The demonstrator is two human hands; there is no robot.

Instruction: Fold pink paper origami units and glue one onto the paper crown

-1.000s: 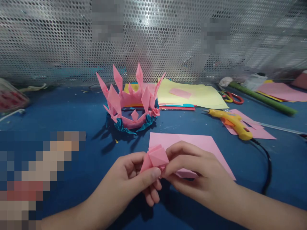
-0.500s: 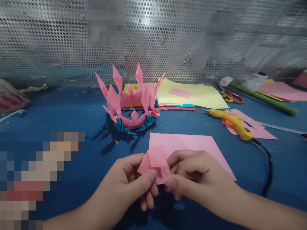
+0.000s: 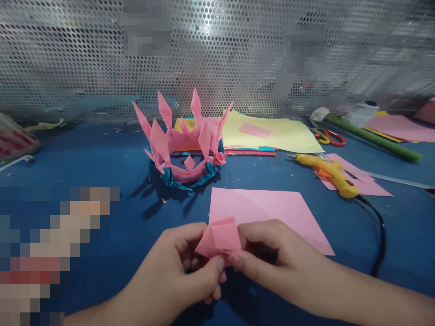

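Between my two hands is a small folded piece of pink paper (image 3: 221, 237). My left hand (image 3: 183, 267) pinches its left side and lower edge, thumb in front and fingers behind. My right hand (image 3: 275, 253) grips the lower right corner between thumb and forefinger; the paper's far side is hidden. Just beyond the hands a flat pink sheet (image 3: 261, 208) lies on the blue table (image 3: 112, 158). A pink paper crown (image 3: 183, 172) with pointed tips, blue leaf shapes and a small rose stands farther back, left of centre.
At right lie a yellow glue gun (image 3: 333, 174) with a black cord (image 3: 383, 226), cut pink paper (image 3: 374, 188), scissors (image 3: 335, 138) and a green stick (image 3: 377, 140). Yellow sheets (image 3: 288, 131) lie before a perforated metal panel (image 3: 220, 54). At left are a clear bag (image 3: 15, 136) and a blurred-out arm (image 3: 50, 244).
The folded paper has tipped and moved slightly lower. Both thumbs have come closer together at its lower edge, and the right fingers have curled in. The crown and tools stay put.
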